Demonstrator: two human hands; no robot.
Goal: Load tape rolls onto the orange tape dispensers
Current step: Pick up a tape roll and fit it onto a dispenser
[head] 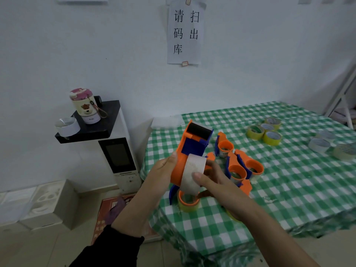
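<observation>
Around us: a table (292,189) with a green-and-white checked cloth. To its left there's a white machine (120,160) with a dark screen. On its black top stand a pink-lidded bottle (85,106) and a white tub (67,126). A paper sign (185,33) hangs on the wall, and foam blocks (38,201) sit on the floor.
In the way: the clear roll and our right hand cover the held dispenser's hub, so we can't tell if the roll is fully seated. Our right forearm hides most of something yellow at the table edge.
Held dispenser (179,162): orange body, blue plate and a black roller at the top. It's up in the air above the table's near-left corner.
Clear roll (192,174): whitish see-through tape, pressed flat against the dispenser's right side.
Left hand (163,170): fingers wrapped round the orange body from the left.
Right hand (213,182): thumb on the roll's face, fingers behind it, so it pinches the roll.
Count: one dispenser held, one loaded dispenser (187,200) right under our hands, and three more dispensers (236,170) bunched just right of them. Further back are four yellow rolls (272,138), with three pale rolls (319,145) off to the right.
</observation>
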